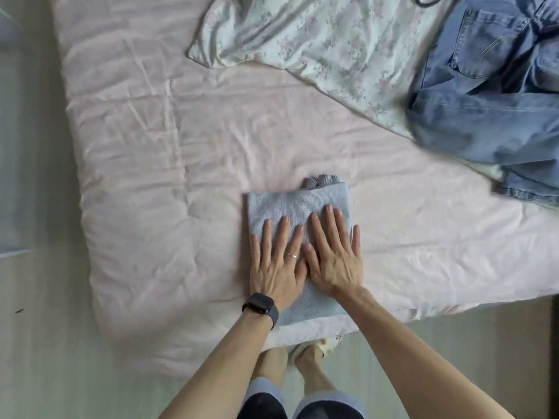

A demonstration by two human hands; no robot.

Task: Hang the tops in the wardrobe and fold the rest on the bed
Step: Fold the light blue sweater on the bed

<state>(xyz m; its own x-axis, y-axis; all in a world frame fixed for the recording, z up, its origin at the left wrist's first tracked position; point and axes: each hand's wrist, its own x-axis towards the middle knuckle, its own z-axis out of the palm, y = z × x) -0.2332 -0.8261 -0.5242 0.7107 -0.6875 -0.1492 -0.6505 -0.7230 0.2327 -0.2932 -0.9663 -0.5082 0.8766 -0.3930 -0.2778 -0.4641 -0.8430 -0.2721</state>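
Observation:
A folded light-blue ribbed garment point(281, 207) lies near the front edge of the bed point(169, 152), which has a pale pink sheet. My left hand point(276, 264), with a ring and a dark watch on the wrist, presses flat on the garment's left half. My right hand point(334, 258) lies flat beside it on the right half, fingers straight and spread. A pale floral garment point(332, 46) is spread out at the back of the bed. Blue jeans point(490, 95) lie crumpled at the back right, partly over the floral piece.
Pale floor point(39, 343) runs along the left and front of the bed. My legs and slippered feet point(311, 355) stand at the bed's front edge. A dark cord point(426, 1) shows at the top edge.

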